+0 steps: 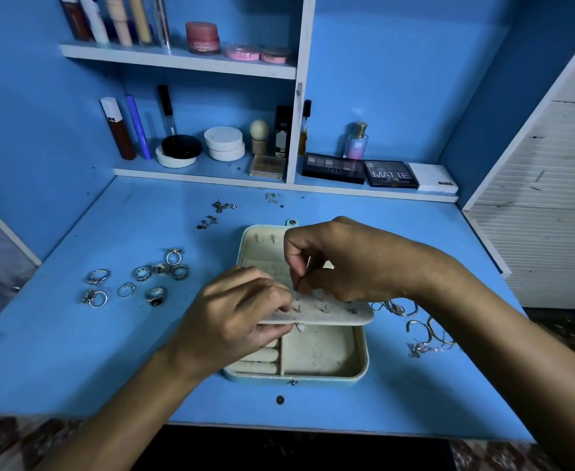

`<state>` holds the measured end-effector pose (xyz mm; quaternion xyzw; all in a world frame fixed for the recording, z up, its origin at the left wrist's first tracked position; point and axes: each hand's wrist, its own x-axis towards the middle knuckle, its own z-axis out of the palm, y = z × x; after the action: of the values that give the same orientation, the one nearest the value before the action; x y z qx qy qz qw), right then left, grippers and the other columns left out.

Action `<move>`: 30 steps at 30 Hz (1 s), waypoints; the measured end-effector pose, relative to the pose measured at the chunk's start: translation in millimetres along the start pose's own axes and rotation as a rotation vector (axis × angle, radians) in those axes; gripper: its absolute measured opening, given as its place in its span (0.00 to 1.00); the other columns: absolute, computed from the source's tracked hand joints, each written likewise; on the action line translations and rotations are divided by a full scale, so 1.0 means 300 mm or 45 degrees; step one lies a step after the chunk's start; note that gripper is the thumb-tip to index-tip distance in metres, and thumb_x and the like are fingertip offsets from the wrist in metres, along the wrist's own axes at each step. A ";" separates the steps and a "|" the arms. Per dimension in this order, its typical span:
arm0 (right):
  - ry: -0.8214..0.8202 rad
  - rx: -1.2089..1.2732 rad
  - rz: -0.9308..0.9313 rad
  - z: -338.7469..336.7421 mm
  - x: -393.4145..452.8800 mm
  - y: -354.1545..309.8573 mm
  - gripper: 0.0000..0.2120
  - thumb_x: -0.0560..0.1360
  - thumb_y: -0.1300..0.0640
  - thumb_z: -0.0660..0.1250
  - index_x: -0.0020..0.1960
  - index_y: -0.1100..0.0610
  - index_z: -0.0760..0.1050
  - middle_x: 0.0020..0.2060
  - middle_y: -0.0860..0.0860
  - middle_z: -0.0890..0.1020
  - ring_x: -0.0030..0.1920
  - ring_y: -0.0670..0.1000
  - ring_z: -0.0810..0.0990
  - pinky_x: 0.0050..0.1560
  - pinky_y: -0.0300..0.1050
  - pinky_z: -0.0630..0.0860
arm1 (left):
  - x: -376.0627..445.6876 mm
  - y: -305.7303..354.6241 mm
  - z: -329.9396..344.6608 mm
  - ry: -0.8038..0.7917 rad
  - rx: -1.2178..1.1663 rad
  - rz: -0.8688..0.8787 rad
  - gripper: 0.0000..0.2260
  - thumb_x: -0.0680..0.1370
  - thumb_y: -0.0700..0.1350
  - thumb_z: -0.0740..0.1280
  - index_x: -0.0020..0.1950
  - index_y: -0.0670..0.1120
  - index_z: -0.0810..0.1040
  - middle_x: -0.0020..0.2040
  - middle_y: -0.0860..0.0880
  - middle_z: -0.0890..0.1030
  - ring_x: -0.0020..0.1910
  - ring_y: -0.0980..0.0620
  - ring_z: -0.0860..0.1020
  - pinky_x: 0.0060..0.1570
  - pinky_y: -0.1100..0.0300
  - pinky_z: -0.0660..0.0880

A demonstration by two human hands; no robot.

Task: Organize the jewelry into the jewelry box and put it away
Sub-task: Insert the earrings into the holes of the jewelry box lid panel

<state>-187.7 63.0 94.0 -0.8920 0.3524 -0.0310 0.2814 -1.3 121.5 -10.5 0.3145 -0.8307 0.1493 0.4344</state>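
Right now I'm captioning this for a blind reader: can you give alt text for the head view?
Over an open jewelry box on a blue desk, the left hand holds up its earring panel while the right hand pinches a small earring against it. Rings lie left, chains right.

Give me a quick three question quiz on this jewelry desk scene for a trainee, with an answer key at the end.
1. True or false: the rings already sit in the box.
2. Which hand holds up the earring panel? A) left B) right
3. Fill in: the chains and bangles lie to the box's ____ side.

Key
1. False: they lie on the desk, left of the box.
2. A: the left hand grips the panel's edge, while the right hand pinches something small above it, probably an earring.
3. Right.
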 end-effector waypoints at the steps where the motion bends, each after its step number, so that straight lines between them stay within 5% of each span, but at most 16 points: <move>1: 0.005 -0.002 -0.004 0.001 0.000 0.000 0.13 0.73 0.65 0.70 0.41 0.49 0.73 0.41 0.44 0.83 0.43 0.47 0.82 0.48 0.52 0.80 | 0.000 0.000 0.000 0.001 -0.001 -0.001 0.11 0.74 0.43 0.75 0.45 0.45 0.72 0.39 0.49 0.82 0.38 0.48 0.81 0.43 0.60 0.74; 30: 0.000 -0.093 -0.021 0.005 -0.006 -0.021 0.12 0.73 0.62 0.69 0.41 0.47 0.70 0.41 0.46 0.83 0.43 0.46 0.81 0.47 0.50 0.80 | 0.012 0.013 -0.007 0.039 -0.052 0.005 0.16 0.72 0.39 0.76 0.42 0.46 0.68 0.36 0.48 0.80 0.37 0.48 0.80 0.39 0.57 0.78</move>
<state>-185.0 68.6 96.3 -0.9047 0.3458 -0.0204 0.2482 -4.1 124.1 -6.2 0.3018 -0.8273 0.1381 0.4532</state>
